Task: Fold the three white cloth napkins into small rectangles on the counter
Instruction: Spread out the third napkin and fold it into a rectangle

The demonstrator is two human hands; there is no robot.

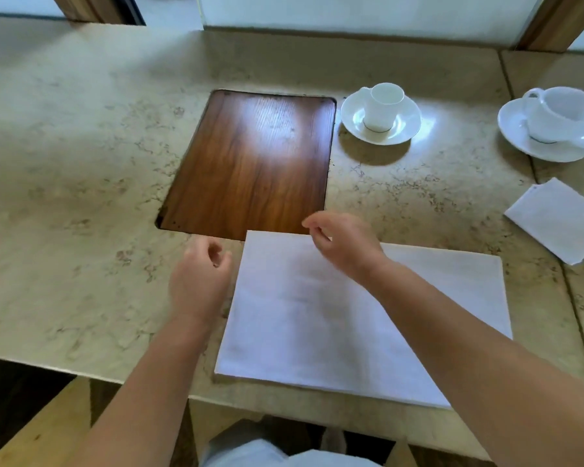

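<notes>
Napkin (351, 318), white, flat on beige worktop (81, 163) near front edge. Left hand (199, 274) just beside its left edge, fingers loosely curled, holding nothing. Right hand (341, 244) over far-left corner, fingers pinched; grip on cloth unclear. Folded napkin (557, 219) far right. Two cups on saucers (381, 116) behind.

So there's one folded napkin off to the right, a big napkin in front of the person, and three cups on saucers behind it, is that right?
Not quite. The head view shows two cups on saucers, one beside the wooden inset and one at far right, not three. The folded napkin on the right and the big napkin in front are as you said.
</notes>
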